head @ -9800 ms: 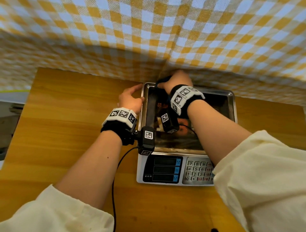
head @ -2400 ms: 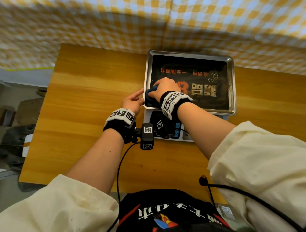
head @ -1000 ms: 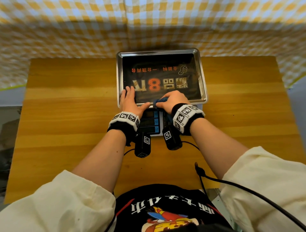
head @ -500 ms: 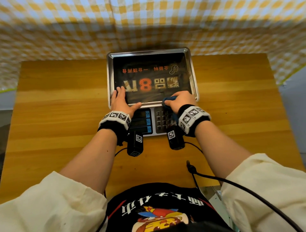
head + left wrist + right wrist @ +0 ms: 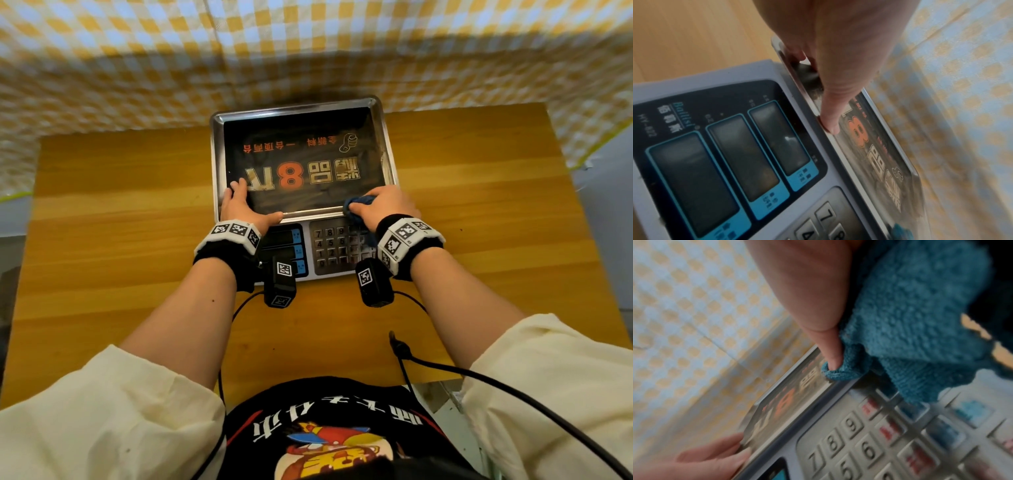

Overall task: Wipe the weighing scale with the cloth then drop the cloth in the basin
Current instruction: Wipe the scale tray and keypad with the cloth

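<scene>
The weighing scale stands at the back middle of the wooden table, its steel pan covered by a dark printed sheet. Displays and a keypad face me. My right hand grips a bunched blue cloth and presses it on the pan's near right corner. In the right wrist view the cloth hangs over the upper keypad under my thumb. My left hand lies flat on the pan's near left corner, with its thumb along the front rim. No basin is in view.
The wooden table has bare surface left and right of the scale. A yellow and white checked cloth hangs right behind the scale. Black cables run from the wrist cameras across the near table edge.
My right hand has slid the cloth rightward along the pan's near rim, from its middle to the right corner. The left hand keeps pressing the near left corner.
</scene>
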